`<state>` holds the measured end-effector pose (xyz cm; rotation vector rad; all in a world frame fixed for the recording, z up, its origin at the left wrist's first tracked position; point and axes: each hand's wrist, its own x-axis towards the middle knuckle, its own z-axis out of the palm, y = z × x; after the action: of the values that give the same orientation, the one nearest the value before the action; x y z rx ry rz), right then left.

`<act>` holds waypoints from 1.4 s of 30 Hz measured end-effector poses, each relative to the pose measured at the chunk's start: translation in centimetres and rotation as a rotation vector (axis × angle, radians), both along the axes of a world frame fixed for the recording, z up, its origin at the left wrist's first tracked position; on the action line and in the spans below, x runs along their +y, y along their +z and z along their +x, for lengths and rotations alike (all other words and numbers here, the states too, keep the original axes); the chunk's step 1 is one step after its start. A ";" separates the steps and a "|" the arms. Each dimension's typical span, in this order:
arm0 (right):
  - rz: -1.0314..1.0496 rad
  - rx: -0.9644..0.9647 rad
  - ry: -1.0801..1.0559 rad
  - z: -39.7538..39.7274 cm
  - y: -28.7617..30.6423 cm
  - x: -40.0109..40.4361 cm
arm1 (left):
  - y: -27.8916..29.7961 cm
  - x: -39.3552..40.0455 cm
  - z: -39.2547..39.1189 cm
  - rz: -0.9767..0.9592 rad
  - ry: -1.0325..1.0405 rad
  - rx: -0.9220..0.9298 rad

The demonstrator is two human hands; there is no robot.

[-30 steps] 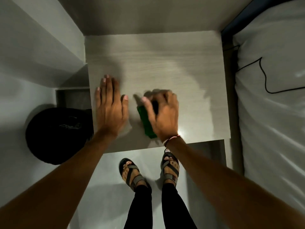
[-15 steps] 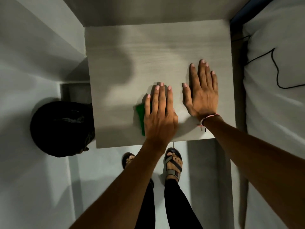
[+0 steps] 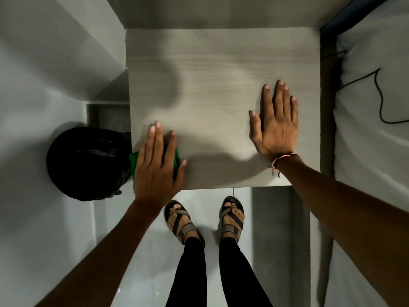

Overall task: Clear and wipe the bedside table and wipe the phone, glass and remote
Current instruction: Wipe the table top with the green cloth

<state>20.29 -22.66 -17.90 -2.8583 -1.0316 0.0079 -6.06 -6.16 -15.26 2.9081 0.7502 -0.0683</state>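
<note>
The table point(image 3: 221, 69) is showing a bare top: no phone, glass or remote is lying anywhere on it, so the clearing is looking done, and I am judging the wiping of the surface to be the step in hand. Whether the three items are already wiped cannot be told, since none is in view.

The left hand point(image 3: 158, 165) is pressing flat, fingers straight, on a green cloth point(image 3: 133, 159) at the table's near left corner. The cloth is mostly hidden under the palm; one end is poking out past the left edge, another sliver is showing between the fingers. Its long axis seems to be running roughly from near edge to far edge, though too little is visible to be sure.

The right hand point(image 3: 275, 125) is lying flat and spread, holding nothing, on the table's near right part, well apart from the cloth, apparently bracing.

A black bin bag point(image 3: 86, 162) is sitting on the floor just beside the table's left edge, and a bed point(image 3: 376, 151) is lying along the right.
</note>
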 end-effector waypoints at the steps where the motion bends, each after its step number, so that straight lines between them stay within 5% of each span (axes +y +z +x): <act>1: -0.004 -0.005 0.007 0.0 -0.1 0.1 | -0.1 -0.3 0.7 0.003 0.004 -0.021; 12: -0.019 0.011 0.007 -0.4 0.3 0.4 | 0.4 -4.0 13.0 -0.084 -0.163 -0.158; 24: -0.009 0.016 -0.012 -0.7 0.6 0.4 | 0.2 5.9 7.5 0.058 -0.058 -0.023; 32: 0.010 -0.022 0.007 0.0 -0.1 0.2 | 0.6 1.0 18.2 -0.017 -0.165 -0.065; 42: 0.001 0.020 -0.005 -0.1 0.4 0.3 | 1.0 11.4 11.1 0.107 -0.109 0.063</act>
<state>20.23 -22.37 -17.53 -2.8538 -1.0198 0.0360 5.01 5.24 -14.30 3.0604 0.6221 -0.1361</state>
